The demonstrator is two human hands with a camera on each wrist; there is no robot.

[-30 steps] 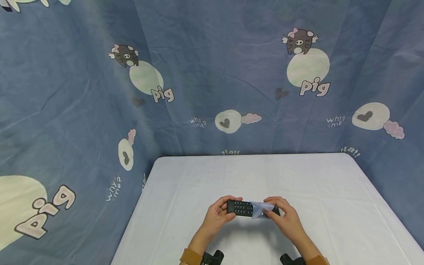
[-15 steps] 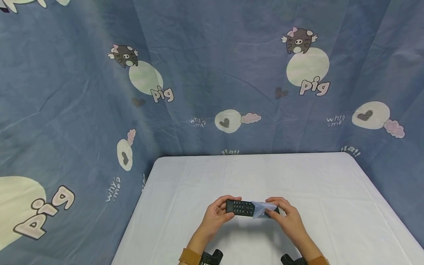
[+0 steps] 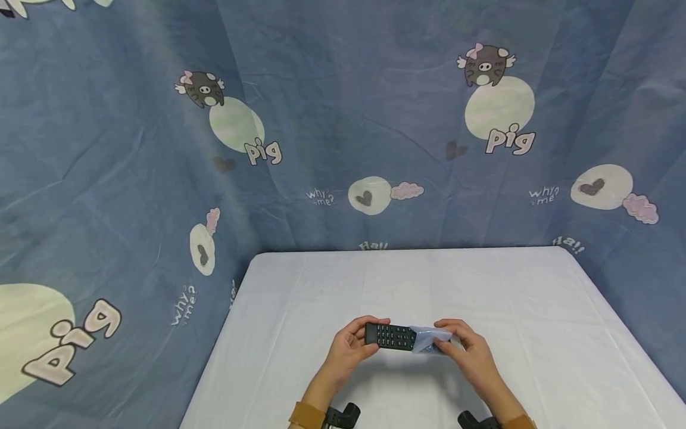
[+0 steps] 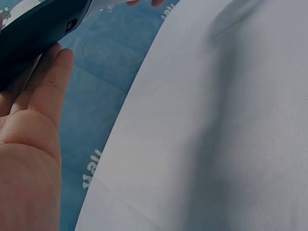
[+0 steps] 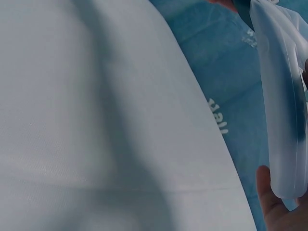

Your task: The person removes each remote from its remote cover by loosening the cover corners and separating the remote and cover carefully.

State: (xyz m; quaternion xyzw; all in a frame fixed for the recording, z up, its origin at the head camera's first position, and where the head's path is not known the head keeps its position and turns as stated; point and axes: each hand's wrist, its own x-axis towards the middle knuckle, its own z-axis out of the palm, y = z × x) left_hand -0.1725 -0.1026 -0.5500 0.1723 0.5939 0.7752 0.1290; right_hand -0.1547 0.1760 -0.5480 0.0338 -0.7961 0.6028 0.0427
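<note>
In the head view a black remote control (image 3: pixel 395 337) is held level above the table, its keypad showing. My left hand (image 3: pixel 347 350) grips its left end, thumb in front and fingers behind. A translucent plastic sleeve (image 3: pixel 424 338) covers the remote's right part. My right hand (image 3: pixel 473 356) pinches this sleeve near its right end between thumb and fingers. The left wrist view shows the remote's dark underside (image 4: pixel 41 36) resting against the left fingers (image 4: pixel 48 91). In the right wrist view the cloudy sleeve (image 5: pixel 279 110) wraps the remote's end, with right fingertips (image 5: pixel 263 179) by its lower end.
A white cloth-covered table (image 3: pixel 407 280) lies below the hands, which cast a shadow on it. Blue curtains (image 3: pixel 332 119) with pig prints enclose its back and sides. Black wrist devices (image 3: pixel 343 416) sit at both wrists beside mustard-coloured cuffs (image 3: pixel 306 415).
My right hand has shifted slightly right, and the sleeve's edge has moved right with it, baring more of the keypad. The remote's dark right tip, visible before, is now covered. The left hand barely moved.
</note>
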